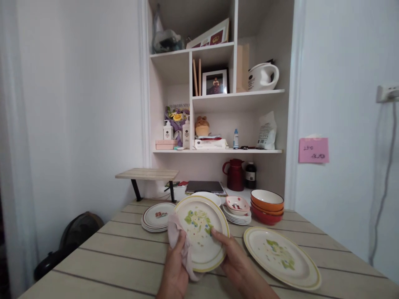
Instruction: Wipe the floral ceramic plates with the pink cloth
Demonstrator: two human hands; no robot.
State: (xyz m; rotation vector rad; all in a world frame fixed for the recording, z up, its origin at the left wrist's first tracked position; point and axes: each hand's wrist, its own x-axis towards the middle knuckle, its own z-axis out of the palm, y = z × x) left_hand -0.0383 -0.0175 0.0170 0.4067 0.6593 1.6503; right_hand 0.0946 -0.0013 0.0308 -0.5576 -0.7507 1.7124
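Note:
A round cream plate (199, 249) with a yellow rim and painted flowers is held up, tilted toward me, above the table. My left hand (176, 263) grips a pale pink cloth (186, 253) against the plate's left edge, thumb in front. On the lower right side, my right hand (235, 257) pinches the plate, its thumb on the face and its fingers hidden behind. To the right, a larger oval plate (282, 257) with a matching flower pattern lies flat on the table.
Stacked plates (157, 216) sit left on the slatted table (124, 257). Behind are small bowls (237, 204) on a plate stack, with orange and red bowls (267, 207) beside them. A small raised stand (146, 174), a red jug (235, 175) and shelves (218, 151) fill the back.

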